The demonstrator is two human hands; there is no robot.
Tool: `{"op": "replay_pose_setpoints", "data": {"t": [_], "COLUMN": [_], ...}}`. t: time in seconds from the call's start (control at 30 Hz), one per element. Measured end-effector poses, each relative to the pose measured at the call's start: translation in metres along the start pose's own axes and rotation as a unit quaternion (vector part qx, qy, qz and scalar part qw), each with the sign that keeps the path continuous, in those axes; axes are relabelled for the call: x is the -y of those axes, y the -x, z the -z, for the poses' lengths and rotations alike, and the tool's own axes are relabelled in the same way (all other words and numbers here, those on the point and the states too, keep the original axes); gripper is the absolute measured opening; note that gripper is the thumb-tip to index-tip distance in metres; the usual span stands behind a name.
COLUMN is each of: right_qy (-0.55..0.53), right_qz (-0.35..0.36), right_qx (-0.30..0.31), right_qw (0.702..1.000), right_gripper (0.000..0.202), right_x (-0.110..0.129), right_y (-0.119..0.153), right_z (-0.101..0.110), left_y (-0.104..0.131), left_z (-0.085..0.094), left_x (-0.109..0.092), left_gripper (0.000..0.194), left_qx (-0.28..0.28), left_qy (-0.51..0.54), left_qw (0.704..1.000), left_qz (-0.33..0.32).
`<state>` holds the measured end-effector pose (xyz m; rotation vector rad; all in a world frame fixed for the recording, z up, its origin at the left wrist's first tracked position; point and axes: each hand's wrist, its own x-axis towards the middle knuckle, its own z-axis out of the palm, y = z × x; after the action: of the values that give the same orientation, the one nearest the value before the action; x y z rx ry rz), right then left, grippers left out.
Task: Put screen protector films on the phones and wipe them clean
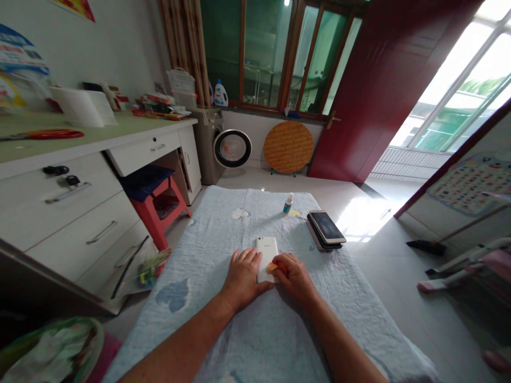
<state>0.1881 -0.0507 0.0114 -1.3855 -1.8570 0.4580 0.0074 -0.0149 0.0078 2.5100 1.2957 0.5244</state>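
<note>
Hands (241, 276) around white phone (267, 246)

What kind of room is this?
It looks like a room in someone's home, maybe a laundry or utility room, though I can't be sure. There's a washing machine with its round door open, a bottle with a blue cap near it, and a long counter with drawers.

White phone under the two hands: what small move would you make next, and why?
I would probably slide the orange piece up toward the camera end of the white phone. The right hand pinches it against the lower part of the phone's back, the upper part looks uncovered, and the left hand already braces the side.
</note>
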Motion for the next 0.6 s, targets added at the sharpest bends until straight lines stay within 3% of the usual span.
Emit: {"op": "replay_pose_setpoints", "data": {"t": [0.13, 0.23, 0.47, 0.6], "right_qy": [0.057, 0.092, 0.134, 0.161], "right_qz": [0.03, 0.011, -0.036, -0.04], "right_qx": [-0.001, -0.005, 0.054, 0.031], "right_qw": [0.998, 0.996, 0.989, 0.986], "right_gripper": [0.014, 0.017, 0.014, 0.009], "right_x": [0.0, -0.001, 0.008, 0.019], "right_y": [0.001, 0.003, 0.008, 0.009], "right_z": [-0.001, -0.002, -0.003, -0.007], "left_y": [0.0, 0.0, -0.001, 0.0], "left_z": [0.001, 0.001, -0.001, -0.002], "left_x": [0.001, 0.002, 0.004, 0.004], "left_gripper": [0.071, 0.069, 0.066, 0.063], "left_qx": [-0.002, -0.011, -0.01, -0.014], "left_qy": [0.005, 0.012, 0.014, 0.013], "left_qw": [1.0, 1.0, 1.0, 1.0], "left_qz": [-0.004, -0.008, -0.009, -0.002]}}
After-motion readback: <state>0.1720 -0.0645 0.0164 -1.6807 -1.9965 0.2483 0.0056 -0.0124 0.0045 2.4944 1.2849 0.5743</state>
